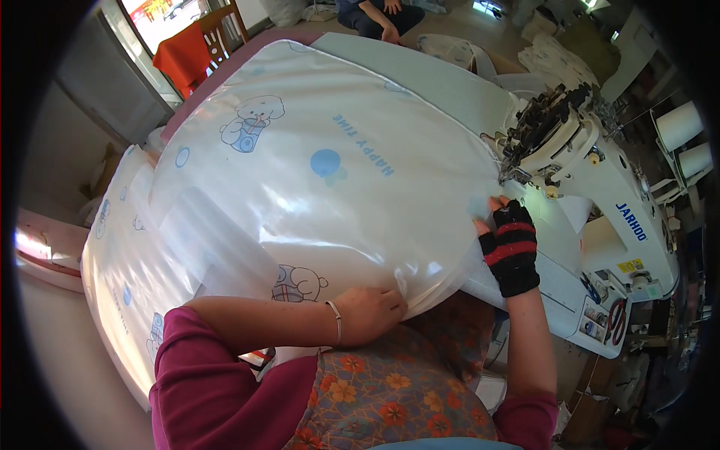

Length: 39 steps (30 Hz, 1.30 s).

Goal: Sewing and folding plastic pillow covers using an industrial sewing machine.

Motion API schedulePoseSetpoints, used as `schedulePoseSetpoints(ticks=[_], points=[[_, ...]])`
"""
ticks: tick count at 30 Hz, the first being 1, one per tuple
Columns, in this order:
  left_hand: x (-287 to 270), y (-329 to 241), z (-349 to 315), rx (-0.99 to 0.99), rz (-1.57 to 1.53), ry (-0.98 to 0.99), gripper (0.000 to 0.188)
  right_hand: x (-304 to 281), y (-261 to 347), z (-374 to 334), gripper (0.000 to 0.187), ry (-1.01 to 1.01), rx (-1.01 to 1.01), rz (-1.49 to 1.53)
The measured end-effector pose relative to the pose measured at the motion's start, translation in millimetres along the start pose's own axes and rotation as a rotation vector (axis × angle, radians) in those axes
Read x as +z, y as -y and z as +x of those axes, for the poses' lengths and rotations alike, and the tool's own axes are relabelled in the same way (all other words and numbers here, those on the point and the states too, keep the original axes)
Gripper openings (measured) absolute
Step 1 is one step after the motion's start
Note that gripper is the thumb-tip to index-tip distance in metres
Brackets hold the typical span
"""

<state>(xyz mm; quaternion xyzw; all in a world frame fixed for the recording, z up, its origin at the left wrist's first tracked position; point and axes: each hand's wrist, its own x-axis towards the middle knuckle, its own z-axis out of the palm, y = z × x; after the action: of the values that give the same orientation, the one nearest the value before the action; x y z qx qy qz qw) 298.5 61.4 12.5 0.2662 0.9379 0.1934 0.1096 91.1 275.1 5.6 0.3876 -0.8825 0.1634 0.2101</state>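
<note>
A large translucent white plastic sheet [300, 202], printed with blue cartoon animals and dots, spreads across the table up to the sewing machine [574, 150]. Its far and right edges carry a narrow bound border. My left hand [371, 315], with a bracelet at the wrist, is closed on the sheet's near edge and bunches it into small folds. At the sheet's right edge, just nearer than the needle area, lies my right hand [511, 247] in a black and red fingerless glove. Its thumb and fingers are apart, with the fingertips resting on the plastic. The needle itself is hidden.
Scissors with red handles [616, 319] lie at the table's right end. White thread cones [679, 127] stand behind the machine. A wooden chair with red cloth [184, 60] is at the far left. Another person [379, 16] sits beyond the table.
</note>
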Motion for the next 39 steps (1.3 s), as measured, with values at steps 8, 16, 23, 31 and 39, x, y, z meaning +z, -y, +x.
schedulePoseSetpoints(ticks=[8,16,23,31,39], points=[[-1.0,-1.0,1.3,-0.016,0.014,0.024,0.029,-1.7,-0.3,0.2,0.043,0.028,0.0,0.003],[-0.3,-0.1,0.7,-0.014,0.001,0.011,0.029,-1.5,-0.1,0.0,0.043,0.019,0.034,0.034],[-1.1,1.0,-0.7,0.009,0.001,-0.021,0.028,-1.2,0.1,-0.3,0.042,0.022,0.029,0.028],[-3.1,0.8,-1.1,0.02,-0.016,-0.028,0.028,0.0,-1.0,-1.8,0.041,-0.008,0.019,0.028],[-2.6,0.6,0.1,0.008,-0.019,-0.009,0.028,2.4,-3.8,-2.2,0.041,0.011,0.024,0.028]])
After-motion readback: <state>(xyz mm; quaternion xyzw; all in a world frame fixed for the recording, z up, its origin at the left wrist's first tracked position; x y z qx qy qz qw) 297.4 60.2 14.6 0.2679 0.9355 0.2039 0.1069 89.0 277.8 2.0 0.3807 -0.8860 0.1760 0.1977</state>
